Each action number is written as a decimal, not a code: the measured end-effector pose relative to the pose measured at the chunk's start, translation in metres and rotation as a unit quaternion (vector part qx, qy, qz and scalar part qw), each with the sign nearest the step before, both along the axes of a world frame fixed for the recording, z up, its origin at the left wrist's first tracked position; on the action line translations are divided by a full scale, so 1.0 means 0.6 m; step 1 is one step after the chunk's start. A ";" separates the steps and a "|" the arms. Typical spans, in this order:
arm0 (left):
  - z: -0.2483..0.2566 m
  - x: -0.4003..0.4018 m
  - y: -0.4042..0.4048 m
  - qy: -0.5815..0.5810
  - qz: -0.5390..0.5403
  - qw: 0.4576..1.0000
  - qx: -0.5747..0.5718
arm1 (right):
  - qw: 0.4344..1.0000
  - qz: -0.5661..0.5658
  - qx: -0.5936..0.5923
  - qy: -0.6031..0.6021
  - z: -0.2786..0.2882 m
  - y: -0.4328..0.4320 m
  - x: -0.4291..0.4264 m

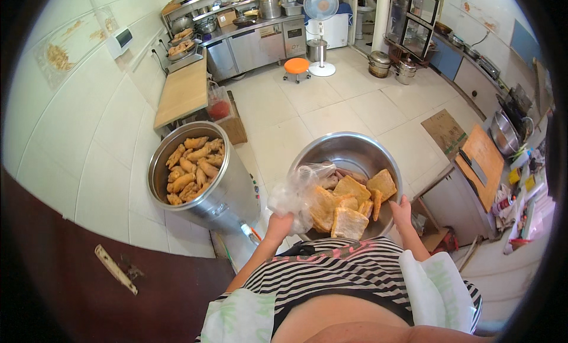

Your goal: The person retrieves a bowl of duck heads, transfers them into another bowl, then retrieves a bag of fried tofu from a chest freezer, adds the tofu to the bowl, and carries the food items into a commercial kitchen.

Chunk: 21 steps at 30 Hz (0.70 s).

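Observation:
A large stainless-steel basin (355, 157) is in front of my body. It holds flat golden-yellow slabs of food (350, 222), perhaps fried tofu, and paler pieces of meat (330, 182). My left hand (280, 227) grips a crumpled clear plastic bag (293, 201), which hangs over the basin's left rim. Whether those fingers also hold the rim is hidden by the bag. On the opposite side, my right hand (401, 213) is closed on the rim. Left of the basin stands a tall stainless-steel drum (239, 200), filled with browned pieces that look like pig's trotters (195, 168).
A wooden board-topped table (184, 92) stands behind the drum along the tiled wall. At right, a knife (477, 170) lies on a cutting board (475, 143) atop a cabinet. An orange stool (296, 66), a standing fan (321, 37) and lidded pots (379, 63) are farther off.

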<state>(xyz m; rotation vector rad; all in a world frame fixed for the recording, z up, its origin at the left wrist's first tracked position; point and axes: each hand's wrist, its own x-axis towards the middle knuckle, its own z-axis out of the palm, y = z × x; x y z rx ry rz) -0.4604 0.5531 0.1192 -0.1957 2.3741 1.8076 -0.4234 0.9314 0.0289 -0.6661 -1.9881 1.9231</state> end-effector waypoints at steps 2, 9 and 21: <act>-0.013 -0.081 -0.004 -0.008 0.012 1.000 -0.005 | 1.000 0.009 0.008 0.019 0.000 -0.005 -0.084; 0.011 -0.326 -0.016 0.041 0.083 0.995 -0.028 | 0.994 0.099 -0.032 0.041 0.075 -0.012 -0.443; 0.017 -0.679 -0.091 -0.015 0.180 0.983 -0.004 | 0.975 0.189 0.112 -0.024 0.096 -0.113 -0.949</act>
